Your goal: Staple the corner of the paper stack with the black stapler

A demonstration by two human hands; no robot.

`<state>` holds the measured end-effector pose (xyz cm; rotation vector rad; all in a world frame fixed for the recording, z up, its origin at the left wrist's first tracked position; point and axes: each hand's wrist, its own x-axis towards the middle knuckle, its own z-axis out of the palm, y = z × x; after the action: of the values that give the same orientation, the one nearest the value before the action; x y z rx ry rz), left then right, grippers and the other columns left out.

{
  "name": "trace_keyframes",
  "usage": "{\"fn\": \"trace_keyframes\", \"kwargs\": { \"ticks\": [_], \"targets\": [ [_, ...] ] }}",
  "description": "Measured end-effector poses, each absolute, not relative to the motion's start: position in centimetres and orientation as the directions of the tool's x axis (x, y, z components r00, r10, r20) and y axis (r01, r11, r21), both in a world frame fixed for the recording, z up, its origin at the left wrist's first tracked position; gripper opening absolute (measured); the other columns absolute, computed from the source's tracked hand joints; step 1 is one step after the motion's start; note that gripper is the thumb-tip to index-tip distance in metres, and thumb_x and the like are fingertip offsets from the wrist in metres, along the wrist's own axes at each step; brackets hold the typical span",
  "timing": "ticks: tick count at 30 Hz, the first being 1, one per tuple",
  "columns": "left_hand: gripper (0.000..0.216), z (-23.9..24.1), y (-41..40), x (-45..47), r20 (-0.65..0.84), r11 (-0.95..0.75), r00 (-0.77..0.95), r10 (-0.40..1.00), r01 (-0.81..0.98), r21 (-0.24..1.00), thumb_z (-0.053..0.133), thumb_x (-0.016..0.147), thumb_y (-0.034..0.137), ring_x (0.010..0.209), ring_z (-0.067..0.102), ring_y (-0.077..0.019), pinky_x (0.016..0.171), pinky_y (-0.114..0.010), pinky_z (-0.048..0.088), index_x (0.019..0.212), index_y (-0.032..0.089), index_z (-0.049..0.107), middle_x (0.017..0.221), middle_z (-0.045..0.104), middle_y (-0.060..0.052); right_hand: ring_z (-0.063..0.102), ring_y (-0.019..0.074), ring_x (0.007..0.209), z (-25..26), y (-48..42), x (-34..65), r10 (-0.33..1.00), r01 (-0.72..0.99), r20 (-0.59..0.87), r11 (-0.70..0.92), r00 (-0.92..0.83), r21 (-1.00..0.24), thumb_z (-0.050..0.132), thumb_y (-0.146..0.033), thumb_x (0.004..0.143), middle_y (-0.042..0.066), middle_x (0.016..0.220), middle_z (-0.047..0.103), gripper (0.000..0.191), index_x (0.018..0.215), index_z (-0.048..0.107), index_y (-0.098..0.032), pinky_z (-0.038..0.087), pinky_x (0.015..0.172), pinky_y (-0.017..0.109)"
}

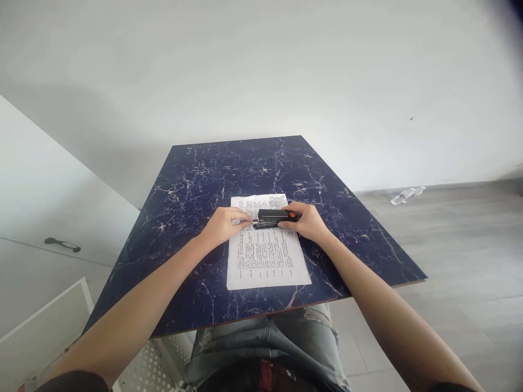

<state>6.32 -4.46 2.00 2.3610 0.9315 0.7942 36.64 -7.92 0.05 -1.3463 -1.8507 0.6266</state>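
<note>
A black stapler (273,215) with an orange patch lies above a stack of printed sheets (267,267). My right hand (308,220) grips the stapler's right end between thumb and fingers. At its left end, my left hand (224,223) is closed in a pinch, with fingertips beside a small pale metallic piece (255,221). Whether the pinch holds that piece or something else, I cannot make out. The stapler's upper and lower parts look slightly apart at the left end. Several lines of print run across the top sheet, partly covered by the stapler and hands.
The sheets rest on a dark blue marble-patterned table (229,163), whose near edge is close to my body. A clear plastic item (406,195) lies on the grey floor (461,245) by the wall. A white perforated panel (153,367) stands below the table at left.
</note>
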Motion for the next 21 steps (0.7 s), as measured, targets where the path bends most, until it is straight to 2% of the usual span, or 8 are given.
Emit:
{"fn": "trace_keyframes", "kwargs": {
  "ticks": [9,14,18,21],
  "targets": [
    [0.013,1.9,-4.2,6.0,0.302,-0.636,0.617,0.727,0.437,0.636,0.074,0.092,0.029,0.093,0.076,-0.0235,0.089,-0.041,0.060,0.097,0.029,0.086,0.102,0.082,-0.005,0.069,0.0240,0.086,0.0,-7.9,36.8,0.942,0.576,0.289,0.333,-0.170,-0.747,0.088,-0.031,0.075,0.004,0.097,0.076,0.026,0.099,0.081,-0.024,0.052,0.081,0.041],
    [0.029,1.9,-2.4,3.1,0.165,-0.511,0.607,0.778,0.457,0.728,0.077,0.088,0.034,0.105,0.075,-0.0303,0.089,-0.045,0.059,0.116,0.032,0.083,0.118,0.080,-0.009,0.069,0.0241,0.086,0.0,-7.9,36.7,0.945,0.573,0.282,0.326,-0.168,-0.752,0.088,-0.032,0.075,0.005,0.097,0.076,0.026,0.099,0.081,-0.023,0.052,0.082,0.041],
    [0.025,1.2,-1.6,2.8,0.119,-0.455,0.577,0.808,0.482,0.749,0.078,0.086,0.031,0.092,0.076,-0.0303,0.087,-0.047,0.058,0.110,0.031,0.085,0.110,0.081,-0.009,0.070,0.0251,0.088,-0.2,-7.7,36.8,0.950,0.563,0.262,0.311,-0.169,-0.766,0.087,-0.034,0.075,0.005,0.099,0.077,0.029,0.101,0.080,-0.024,0.054,0.083,0.042],
    [0.023,0.7,-1.9,4.4,0.122,-0.463,0.608,0.785,0.444,0.767,0.074,0.088,0.027,0.098,0.076,-0.0305,0.091,-0.047,0.057,0.107,0.031,0.086,0.111,0.081,-0.008,0.071,0.0261,0.090,-0.3,-7.6,36.9,0.956,0.557,0.234,0.293,-0.176,-0.777,0.087,-0.036,0.075,0.006,0.102,0.078,0.031,0.103,0.080,-0.024,0.055,0.084,0.043]
  ]
}}
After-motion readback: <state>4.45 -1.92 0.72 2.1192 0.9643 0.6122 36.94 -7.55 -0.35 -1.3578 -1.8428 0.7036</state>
